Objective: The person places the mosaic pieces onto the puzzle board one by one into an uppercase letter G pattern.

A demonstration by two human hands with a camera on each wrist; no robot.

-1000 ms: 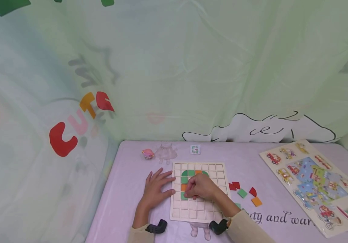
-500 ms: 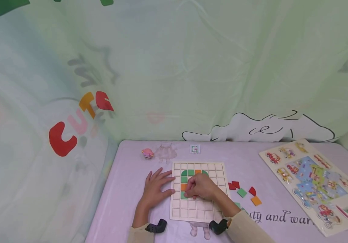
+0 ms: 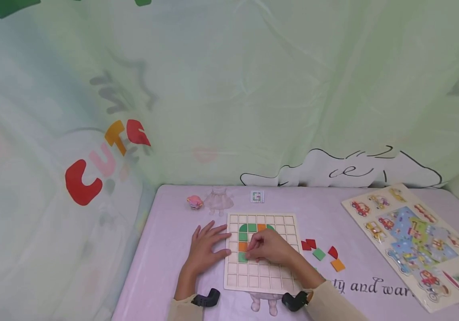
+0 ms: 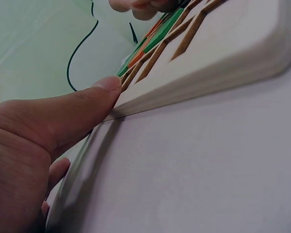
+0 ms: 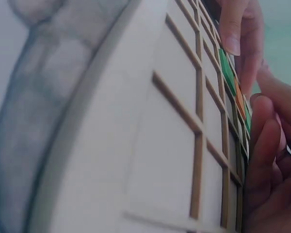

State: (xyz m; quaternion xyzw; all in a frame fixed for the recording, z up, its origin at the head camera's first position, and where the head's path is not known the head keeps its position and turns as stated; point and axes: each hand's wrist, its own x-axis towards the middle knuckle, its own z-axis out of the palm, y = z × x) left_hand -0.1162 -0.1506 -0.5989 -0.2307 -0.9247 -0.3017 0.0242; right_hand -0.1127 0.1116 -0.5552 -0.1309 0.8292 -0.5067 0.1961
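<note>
In the head view a pale wooden grid board (image 3: 253, 283) lies on the table, with green and orange tiles in some cells. My left hand (image 3: 207, 249) rests at its left edge, fingers spread; the left wrist view shows the thumb (image 4: 99, 94) on the rim. Over the middle of the board is my right hand (image 3: 271, 247), loosely curled, fingertips beside the lowest green tile (image 3: 243, 257) of the left column. An orange tile (image 3: 243, 246) sits just above that one. No piece shows between the right fingers (image 5: 264, 145), and the hand covers several cells.
Loose red pieces (image 3: 311, 244), a green tile (image 3: 319, 254) and an orange tile (image 3: 338, 265) lie right of the board. Farther right is a vehicle picture puzzle (image 3: 414, 245). A small pattern card (image 3: 257, 197) and a pink toy (image 3: 194, 202) stand behind the board.
My right hand has shifted slightly right, its fingertips drawing off the lowest green tile, which stays in its cell. The left hand keeps its place at the board's edge.
</note>
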